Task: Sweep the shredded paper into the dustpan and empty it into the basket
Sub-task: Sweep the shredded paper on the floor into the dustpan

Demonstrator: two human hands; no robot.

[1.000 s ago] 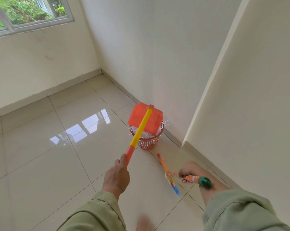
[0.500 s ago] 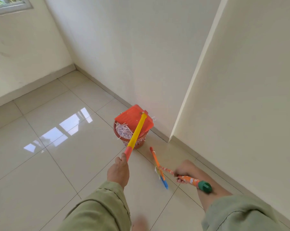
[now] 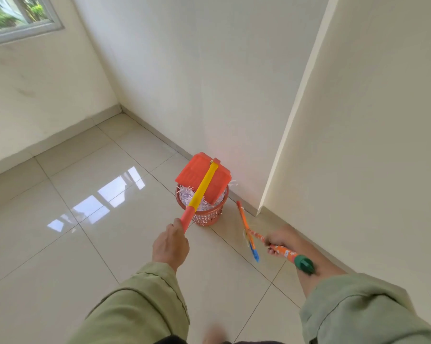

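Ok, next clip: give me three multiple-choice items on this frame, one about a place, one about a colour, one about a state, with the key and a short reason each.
1. Where is the dustpan?
A. Flat on the floor by the window
B. Tipped over the basket
C. Leaning against the wall

2. What colour is the cap at the end of the broom handle?
A. Green
B. Yellow
C. White

3. What does the basket hold?
A. Nothing
B. Water
C. Shredded paper

Key:
1 B: the left hand holds the dustpan by its long handle, and the pan hangs tilted above the basket rim.
2 A: a green cap sits by the wrist of the right hand, which grips the handle.
3 C: white strips fill the basket and poke through its sides.
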